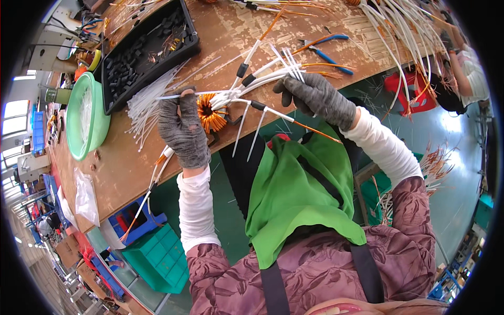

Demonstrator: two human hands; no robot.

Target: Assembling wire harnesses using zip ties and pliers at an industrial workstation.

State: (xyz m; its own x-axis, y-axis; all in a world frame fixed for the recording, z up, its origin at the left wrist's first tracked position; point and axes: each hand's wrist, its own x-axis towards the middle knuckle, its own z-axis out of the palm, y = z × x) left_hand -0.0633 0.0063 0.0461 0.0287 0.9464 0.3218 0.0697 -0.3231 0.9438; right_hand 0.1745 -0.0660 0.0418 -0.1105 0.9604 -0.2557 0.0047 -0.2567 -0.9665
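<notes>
A ring-shaped coil of orange copper wire point(211, 116) lies at the table's front edge, with leads in thick white sleeves point(262, 79) fanning out to the right. Some leads carry short black sleeves point(258, 105), and thin white strips hang from one. My left hand point(184, 128), in a grey fingerless glove, pinches a long thin white strip point(170, 96) just left of the coil. Over the leads on the right, my right hand point(317, 97), also gloved, is closed around several thin white strips point(290, 62). The far ends of its fingers are partly hidden.
A loose pile of white strips point(148, 107) lies beside a black tray point(195, 44) of small black pieces. Further left stands a green basin point(73, 123). Blue-handled pliers point(331, 52) and more white leads point(391, 31) lie right. Another person point(470, 73) sits at far right.
</notes>
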